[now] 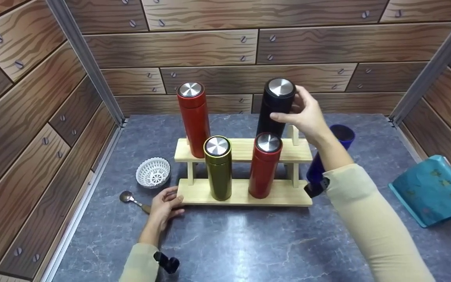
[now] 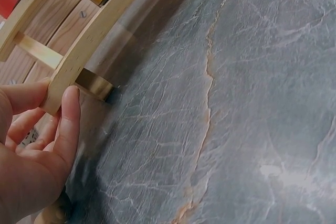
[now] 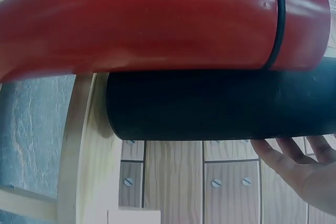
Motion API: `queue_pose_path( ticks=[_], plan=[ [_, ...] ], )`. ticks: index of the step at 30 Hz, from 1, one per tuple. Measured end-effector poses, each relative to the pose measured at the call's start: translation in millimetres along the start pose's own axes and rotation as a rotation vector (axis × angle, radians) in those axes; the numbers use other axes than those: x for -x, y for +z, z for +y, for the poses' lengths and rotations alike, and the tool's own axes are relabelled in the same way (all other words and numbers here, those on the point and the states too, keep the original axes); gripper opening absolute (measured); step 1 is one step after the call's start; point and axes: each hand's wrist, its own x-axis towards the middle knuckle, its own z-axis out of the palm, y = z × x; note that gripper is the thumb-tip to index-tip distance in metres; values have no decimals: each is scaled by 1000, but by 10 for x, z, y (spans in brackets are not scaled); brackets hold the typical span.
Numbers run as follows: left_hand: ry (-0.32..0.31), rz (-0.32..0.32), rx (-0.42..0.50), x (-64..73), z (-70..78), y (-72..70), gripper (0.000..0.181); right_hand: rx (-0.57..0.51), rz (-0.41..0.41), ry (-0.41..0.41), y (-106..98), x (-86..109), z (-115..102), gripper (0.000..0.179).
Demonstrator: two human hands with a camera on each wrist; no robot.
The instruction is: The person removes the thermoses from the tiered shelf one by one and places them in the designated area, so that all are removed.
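A two-tier wooden rack [image 1: 241, 188] stands on the grey table, its lower board pinched at the left end by my left hand [image 1: 163, 207]. In the left wrist view, the thumb and fingers [image 2: 68, 124] lie on either side of the board's end. My right hand [image 1: 305, 113] holds a black thermos flask [image 1: 276, 105] upright on the upper tier, thumb in front and fingers behind. A taller red flask [image 1: 194, 117] is also on that tier, at the left. On the lower tier stand an olive-gold flask [image 1: 219, 172] and a second red flask [image 1: 264, 168].
A white woven-look bowl [image 1: 153, 172] and a spoon [image 1: 127, 197] lie left of the rack. Partly behind the right forearm is a dark blue cup-like vessel [image 1: 343, 135]. A teal dustpan-like item [image 1: 429, 192] is at the right edge. Wood-patterned walls [image 1: 210, 47] enclose the table.
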Motion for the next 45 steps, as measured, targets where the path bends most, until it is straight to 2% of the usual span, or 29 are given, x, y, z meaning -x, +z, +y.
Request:
queue_pose_path(
  ticks=[8, 17, 23, 32, 41, 45],
  plan=[
    [-6, 7, -7, -17, 10, 0, 46, 36, 32, 3, -82, 88, -50, 72],
    [-11, 4, -6, -16, 8, -4, 47, 151, 76, -15, -149, 211, -120, 74],
    [1, -8, -3, -9, -11, -10, 48, 170, 92, -26, -203, 325, -138, 74],
    [24, -3, -13, 1, -16, 11, 46, 175, 118, -18, -347, 480, -88, 71],
    [13, -2, -11, 9, -2, 22, 47, 50, 148, -44, -436, 646, -97, 69],
    [21, -10, 0, 19, -8, 21, 48, 35, 154, -53, -449, 721, -101, 69]
  ],
)
